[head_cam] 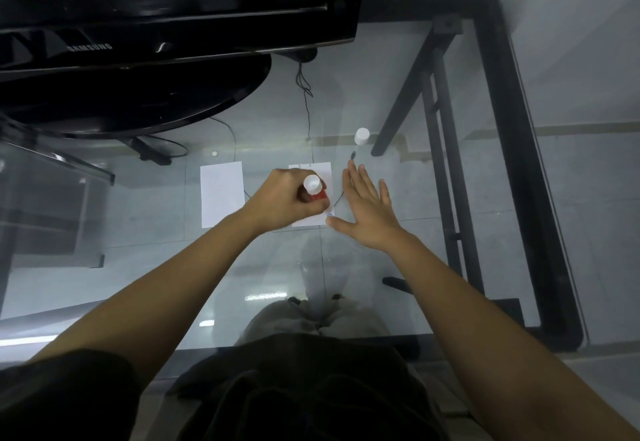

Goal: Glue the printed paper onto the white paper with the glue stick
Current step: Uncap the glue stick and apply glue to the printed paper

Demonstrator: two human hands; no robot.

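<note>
On the clear glass tabletop (pixel 277 267), the left hand (pixel 277 198) grips a red glue stick with a white end (pixel 314 188) over a small white sheet with a blue mark at its near corner (pixel 320 170). The right hand (pixel 367 212) lies flat with fingers spread, thumb at that corner. A plain white paper rectangle (pixel 221 194) lies just left, and a white cylindrical cap (pixel 362 136) stands farther back.

paper sheets (pixel 221 194) (pixel 320 172): 2 | glue stick (pixel 314 187): 1 | loose cap (pixel 362 136): 1 | hands (pixel 280 198) (pixel 367 213): 2 | monitor (pixel 173 7): 1

— How is the left grip (pixel 280 198) held?
— It is curled into a fist round a red glue stick (pixel 313 187) with a white plastic end, knuckles turned upward.
— And the right grip (pixel 367 212)?
— It is kept flat, palm down, the fingers (pixel 363 181) straight and spread, the thumb (pixel 337 223) stretched out leftward. Both bare forearms are extended forward, wrists kept close together.
</note>
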